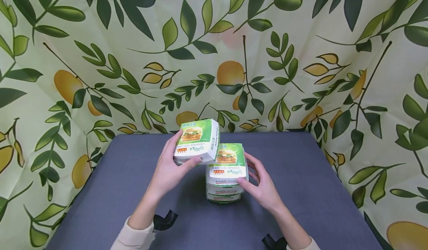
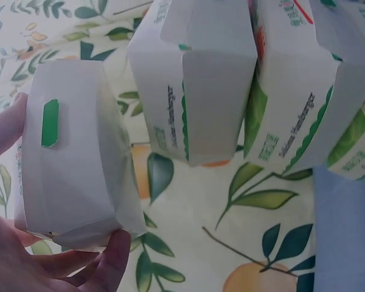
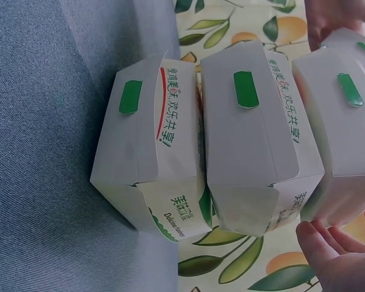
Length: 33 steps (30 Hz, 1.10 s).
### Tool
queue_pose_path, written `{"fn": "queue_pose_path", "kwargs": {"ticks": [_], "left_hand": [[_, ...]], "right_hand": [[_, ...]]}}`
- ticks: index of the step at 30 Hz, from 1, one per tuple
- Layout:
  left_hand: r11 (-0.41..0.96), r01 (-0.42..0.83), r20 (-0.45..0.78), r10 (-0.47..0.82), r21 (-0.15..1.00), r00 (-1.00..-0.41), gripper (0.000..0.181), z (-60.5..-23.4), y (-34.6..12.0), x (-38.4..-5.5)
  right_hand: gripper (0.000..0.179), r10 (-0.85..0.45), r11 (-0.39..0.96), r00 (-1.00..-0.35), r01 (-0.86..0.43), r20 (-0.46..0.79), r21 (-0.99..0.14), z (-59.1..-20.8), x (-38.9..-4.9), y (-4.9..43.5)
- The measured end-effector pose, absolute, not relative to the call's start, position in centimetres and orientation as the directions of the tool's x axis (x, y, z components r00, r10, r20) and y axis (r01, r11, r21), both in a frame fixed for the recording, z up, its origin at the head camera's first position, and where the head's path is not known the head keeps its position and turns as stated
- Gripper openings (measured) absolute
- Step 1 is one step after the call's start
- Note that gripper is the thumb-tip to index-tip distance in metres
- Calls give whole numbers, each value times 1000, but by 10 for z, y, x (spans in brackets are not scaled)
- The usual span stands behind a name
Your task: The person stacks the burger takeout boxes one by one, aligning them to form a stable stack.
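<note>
My left hand [image 1: 172,168] holds a burger box [image 1: 195,138] up beside the stack, thumb along the front edge and fingers at the far left side. The box is white and green with a hamburger picture on its lid, and it is tilted. Right of it stands a stack of three similar boxes. My right hand [image 1: 262,185] grips the top box [image 1: 227,164] from the right, thumb at the front corner and fingers on the side. Below it sit the middle box [image 3: 255,140] and the bottom box [image 3: 152,140], showing green tabs on their white sides.
The stack stands on a table with a dark blue-grey cloth [image 1: 133,190]. Behind the table hangs a pale curtain [image 1: 200,75] printed with leaves and orange fruit. Black straps [image 1: 165,220] circle the wrists.
</note>
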State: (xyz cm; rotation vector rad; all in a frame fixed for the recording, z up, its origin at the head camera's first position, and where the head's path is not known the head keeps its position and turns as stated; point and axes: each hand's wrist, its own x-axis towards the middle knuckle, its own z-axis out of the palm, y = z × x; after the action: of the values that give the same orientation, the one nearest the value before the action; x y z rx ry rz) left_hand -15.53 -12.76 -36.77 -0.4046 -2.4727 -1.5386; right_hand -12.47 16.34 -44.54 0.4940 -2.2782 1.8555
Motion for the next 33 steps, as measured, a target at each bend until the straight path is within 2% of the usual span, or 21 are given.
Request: {"fn": "queue_pose_path", "kwargs": {"ticks": [33], "left_hand": [[499,382,351,160,778,-923,103,-366,-97,-148]], "right_hand": [[73,-132,224,-915,-402,380,-888,-427,-125,168]]}}
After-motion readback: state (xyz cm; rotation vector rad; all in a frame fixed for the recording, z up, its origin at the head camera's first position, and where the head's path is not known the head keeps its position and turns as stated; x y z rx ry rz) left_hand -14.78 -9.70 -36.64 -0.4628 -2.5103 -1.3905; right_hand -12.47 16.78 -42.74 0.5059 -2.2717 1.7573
